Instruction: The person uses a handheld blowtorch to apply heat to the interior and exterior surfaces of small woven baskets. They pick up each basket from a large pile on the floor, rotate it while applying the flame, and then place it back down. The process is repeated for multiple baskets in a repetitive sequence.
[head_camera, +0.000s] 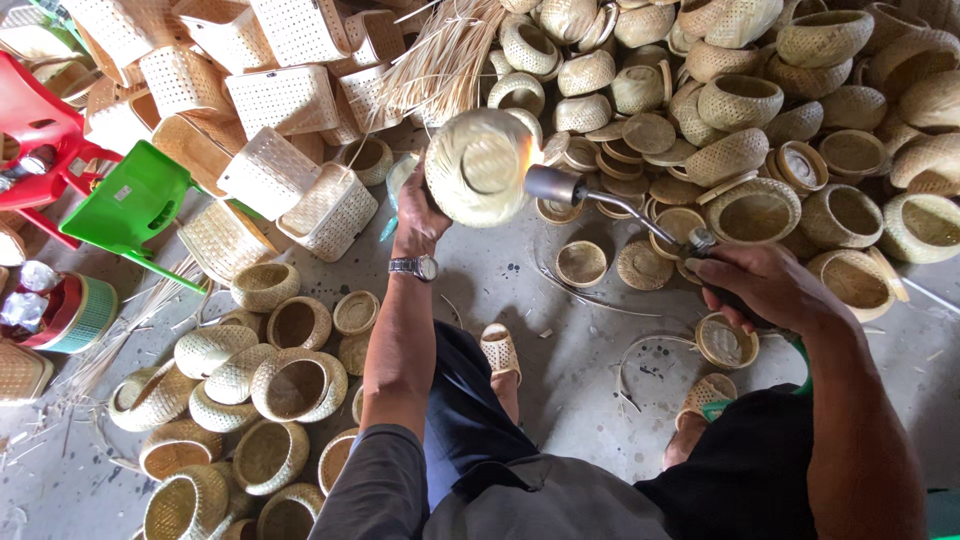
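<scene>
Round woven basket (478, 165): held up above the concrete floor (560, 360), its domed bottom turned toward the camera, a bright flame glow at its right edge.
Left hand (418, 215): fingers clenched on the basket's left side from below; a metal wristwatch (414, 267) sits on the wrist.
Right hand (765, 285): fingers wrapped tight around the handle of a gas torch (600, 198).
Torch: its metal nozzle points left, the tip just beside the basket's right edge.
Floor, far edge: a heap of round baskets and flat lids (760, 110).
Floor, far left corner: square woven boxes (270, 90), red and green plastic stools (130, 205).
Floor, near left: more round baskets (260, 400).
</scene>
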